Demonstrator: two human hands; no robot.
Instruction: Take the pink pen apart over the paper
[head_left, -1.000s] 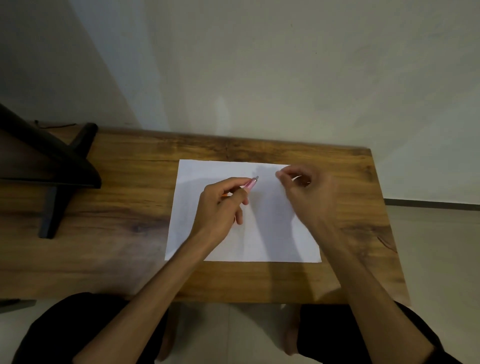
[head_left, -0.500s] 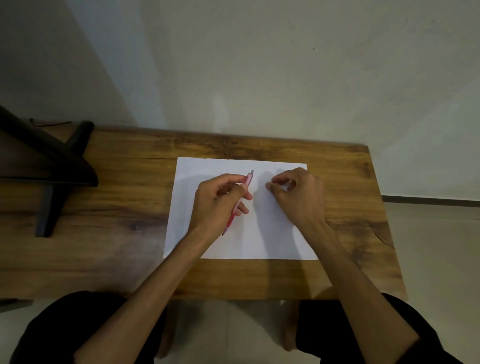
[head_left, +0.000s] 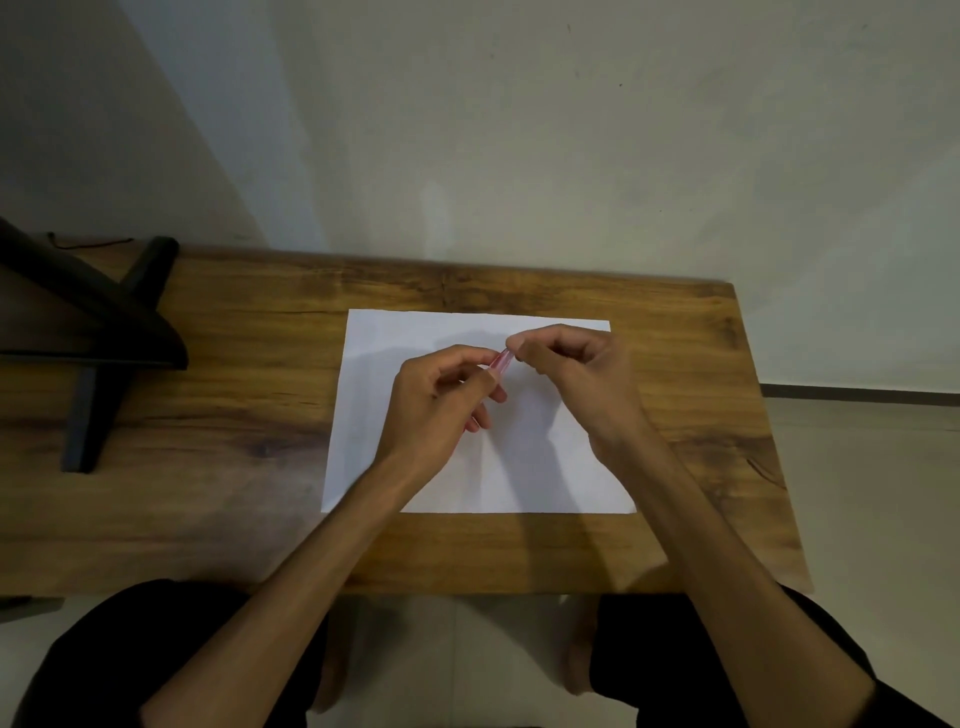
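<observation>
Two hands meet above the sheet (head_left: 470, 415) in the head view, the only view there is. The left hand (head_left: 441, 400) has its fingers curled round a pink pen (head_left: 502, 359), most of the barrel hidden inside the grip, only a short pink stretch showing past the fingertips. The right hand (head_left: 576, 374) pinches the far end of that pen between thumb and forefinger, its other fingers curled. The pen is held clear over the upper middle of the sheet, not touching it as far as can be seen. Whether a cap or tip is being worked I cannot tell; the end is covered.

The sheet lies flat on the bench (head_left: 223, 467) and looks blank: no marks show on it, so any writing is, by my judgement, not begun. Well left of the sheet stands a black stand (head_left: 93, 332).
</observation>
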